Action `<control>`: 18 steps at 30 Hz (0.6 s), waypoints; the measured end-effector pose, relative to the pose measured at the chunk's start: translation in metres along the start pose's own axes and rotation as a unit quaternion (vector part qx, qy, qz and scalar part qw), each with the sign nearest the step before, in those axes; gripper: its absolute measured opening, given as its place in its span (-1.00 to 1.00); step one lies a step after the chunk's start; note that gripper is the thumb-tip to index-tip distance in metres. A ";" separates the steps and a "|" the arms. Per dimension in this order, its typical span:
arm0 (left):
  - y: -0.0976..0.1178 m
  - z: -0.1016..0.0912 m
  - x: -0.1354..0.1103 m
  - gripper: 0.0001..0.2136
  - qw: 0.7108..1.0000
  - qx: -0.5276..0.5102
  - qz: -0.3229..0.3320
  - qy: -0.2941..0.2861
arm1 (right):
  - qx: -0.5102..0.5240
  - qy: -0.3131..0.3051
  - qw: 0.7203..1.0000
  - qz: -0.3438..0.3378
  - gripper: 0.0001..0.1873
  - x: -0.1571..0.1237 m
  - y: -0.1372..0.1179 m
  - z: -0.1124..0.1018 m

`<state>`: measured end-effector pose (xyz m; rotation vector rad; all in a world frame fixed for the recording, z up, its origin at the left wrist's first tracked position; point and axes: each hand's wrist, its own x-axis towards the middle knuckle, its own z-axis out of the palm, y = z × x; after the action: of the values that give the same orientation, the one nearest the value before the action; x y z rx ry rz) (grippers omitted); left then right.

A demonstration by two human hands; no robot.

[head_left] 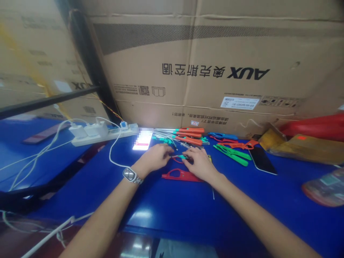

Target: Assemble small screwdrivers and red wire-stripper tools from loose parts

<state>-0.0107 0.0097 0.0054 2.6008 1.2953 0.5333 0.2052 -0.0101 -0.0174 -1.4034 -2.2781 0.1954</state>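
Observation:
Both hands meet over the blue table (166,211). My left hand (155,157), with a watch (131,175) on its wrist, has its fingers curled and pinches a small red and teal tool (179,157) from the left. My right hand (198,164) pinches the same tool from the right, fingers bent. A red plastic handle piece (177,175) lies flat just under and in front of my right hand. Behind the hands lies a pile of orange-handled screwdrivers (188,135) with metal shafts.
A lit phone (142,140) lies behind my left hand, beside a white power strip (102,133) with chargers and cables. Green (232,153), blue (222,136) and orange (236,144) plastic pieces and a dark phone (262,160) lie at right. A big cardboard box (209,64) forms the back wall.

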 end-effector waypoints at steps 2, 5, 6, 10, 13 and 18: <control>-0.004 -0.002 0.001 -0.66 1.000 -0.022 0.000 0.017 | 0.002 0.017 1.000 -0.004 -0.73 -0.003 -0.002 -0.005; -0.006 -0.004 0.001 -0.66 0.997 -0.067 0.003 0.032 | 0.015 0.022 0.999 -0.045 -0.76 -0.013 -0.006 -0.016; -0.006 -0.005 0.001 -0.67 0.996 -0.083 0.007 0.037 | 0.019 0.006 0.998 -0.067 -0.80 -0.017 -0.008 -0.020; 0.001 -0.005 0.001 -0.69 0.989 -0.132 0.036 0.053 | 0.007 -0.079 0.989 -0.125 -0.78 -0.031 -0.014 -0.027; 0.009 -0.003 0.000 -0.72 0.985 -0.148 0.066 0.054 | -0.018 -0.105 0.982 -0.156 -0.90 -0.033 -0.015 -0.026; 0.020 -0.006 -0.002 -0.81 0.982 -0.175 0.063 0.032 | 0.031 -0.093 0.984 -0.150 -0.83 -0.026 -0.012 -0.033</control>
<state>0.0003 -0.0034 0.0167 2.3962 0.9548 0.7938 0.2202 -0.0424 0.0084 -1.0308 -2.5785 0.3079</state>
